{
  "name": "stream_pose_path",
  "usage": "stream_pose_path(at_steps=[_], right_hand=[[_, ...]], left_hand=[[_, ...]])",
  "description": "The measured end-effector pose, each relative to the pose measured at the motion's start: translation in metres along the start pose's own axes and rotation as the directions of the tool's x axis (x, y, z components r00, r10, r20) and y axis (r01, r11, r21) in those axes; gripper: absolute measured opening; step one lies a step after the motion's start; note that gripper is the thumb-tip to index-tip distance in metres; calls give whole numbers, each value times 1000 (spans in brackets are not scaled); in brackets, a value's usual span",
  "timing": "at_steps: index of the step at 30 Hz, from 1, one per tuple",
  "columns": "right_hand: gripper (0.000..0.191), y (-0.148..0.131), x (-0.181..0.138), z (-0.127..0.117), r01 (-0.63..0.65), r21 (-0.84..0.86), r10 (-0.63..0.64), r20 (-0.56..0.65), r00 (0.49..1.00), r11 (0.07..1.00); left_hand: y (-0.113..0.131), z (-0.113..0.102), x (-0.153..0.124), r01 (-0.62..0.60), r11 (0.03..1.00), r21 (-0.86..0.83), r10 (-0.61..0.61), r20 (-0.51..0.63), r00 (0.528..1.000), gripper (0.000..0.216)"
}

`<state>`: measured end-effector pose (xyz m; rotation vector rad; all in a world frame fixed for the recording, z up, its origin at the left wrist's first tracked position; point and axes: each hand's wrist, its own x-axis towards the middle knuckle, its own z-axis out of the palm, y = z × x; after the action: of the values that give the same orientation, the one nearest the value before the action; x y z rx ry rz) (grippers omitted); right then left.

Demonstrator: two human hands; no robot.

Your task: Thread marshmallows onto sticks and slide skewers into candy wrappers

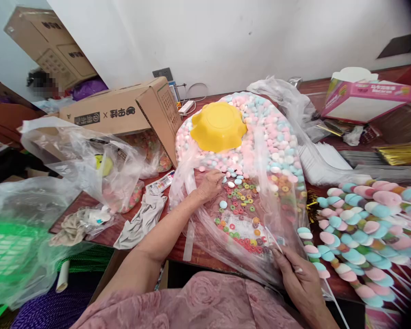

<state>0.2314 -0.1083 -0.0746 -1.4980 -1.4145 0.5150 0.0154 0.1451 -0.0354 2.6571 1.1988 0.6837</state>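
Observation:
My left hand reaches into a large clear plastic bag and its fingers are curled over pink, white and blue marshmallow candies. Colourful ring candies lie in the bag just below that hand. An upturned yellow bowl rests on the candy heap. My right hand sits at the table's near edge, pinched on a thin white stick that points up-left over the bag.
Finished candy skewers are piled at the right. A cardboard box lies on its side at the left beside plastic bags and a grey cloth. A pink box stands at the back right, and gold wrappers lie below it.

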Motion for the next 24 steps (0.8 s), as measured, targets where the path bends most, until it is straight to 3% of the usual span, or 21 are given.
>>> stream_pose_path(at_steps=[4, 12, 17, 24], right_hand=[[29, -2, 1, 0, 32, -8, -32, 3, 999, 999], [28, -3, 2, 0, 63, -22, -63, 1, 998, 998], [29, -3, 2, -1, 62, -29, -63, -14, 998, 998], [32, -5, 2, -1, 22, -39, -22, -7, 1000, 999]], left_hand=[[-1, 4, 5, -7, 1000, -10, 6, -26, 1000, 26], [-8, 1, -4, -19, 999, 35, 16, 71, 997, 13], [-11, -1, 9, 9, 1000, 9, -10, 127, 992, 9], [-2, -3, 21, 68, 993, -92, -59, 107, 993, 16]])
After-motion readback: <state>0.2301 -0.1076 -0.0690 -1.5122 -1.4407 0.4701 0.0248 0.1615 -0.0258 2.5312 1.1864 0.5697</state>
